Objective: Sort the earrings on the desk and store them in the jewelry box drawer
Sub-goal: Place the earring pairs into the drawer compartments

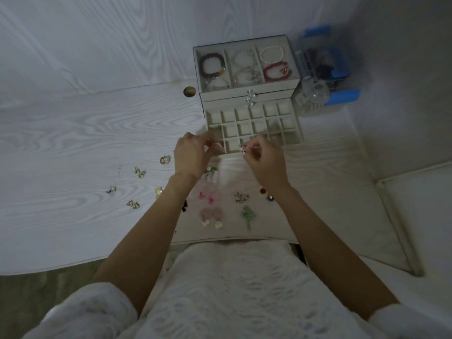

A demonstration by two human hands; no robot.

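Observation:
A cream jewelry box (247, 90) stands at the back of the desk, its top tray holding bracelets. Its drawer (291, 139) is pulled out, showing a grid of small compartments. My left hand (192, 157) hovers at the drawer's front left corner and pinches a small pale earring (219, 146). My right hand (265, 159) hovers at the front edge and pinches a small pinkish earring (242, 148). Several earring pairs lie on the desk below: pink ones (210, 196), green ones (248, 215), white ones (211, 173), gold ones (140, 172).
A clear and blue plastic organiser (325, 67) stands right of the box, with a clear round container (311, 96) before it. A round cable hole (189, 91) lies left of the box. The desk edge runs near my lap; a cushioned surface (415, 216) is at right.

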